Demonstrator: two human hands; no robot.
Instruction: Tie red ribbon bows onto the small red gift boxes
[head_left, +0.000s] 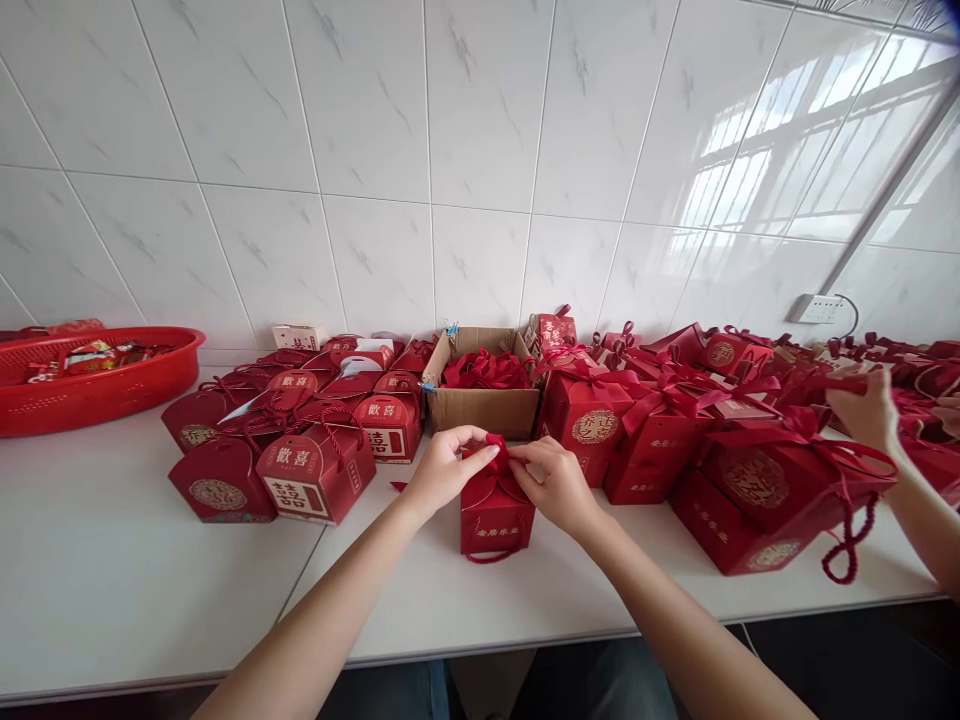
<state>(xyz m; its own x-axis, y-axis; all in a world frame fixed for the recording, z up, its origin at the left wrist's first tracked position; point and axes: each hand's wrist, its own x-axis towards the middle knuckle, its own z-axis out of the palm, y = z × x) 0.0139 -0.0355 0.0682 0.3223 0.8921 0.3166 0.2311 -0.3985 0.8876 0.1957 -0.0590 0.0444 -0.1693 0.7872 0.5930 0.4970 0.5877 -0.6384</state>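
Note:
A small red gift box (496,522) with gold lettering stands upright on the white table in front of me, a twisted red cord hanging at its base. Above its top, my left hand (448,468) pinches a dark red ribbon (495,452) between thumb and forefinger. My right hand (553,484) grips the same ribbon from the other side, fingertips close to the left ones. One loose ribbon tail (398,486) sticks out left, past my left wrist. The exact shape of the knot is partly hidden by my fingers.
Behind the box is an open cardboard carton (484,408) of red ribbons. Red gift boxes (315,470) crowd the left, and more ribboned boxes (652,455) the right. A red plastic basket (97,395) holds wrapped sweets. Another person's hand (862,410) reaches among boxes at far right.

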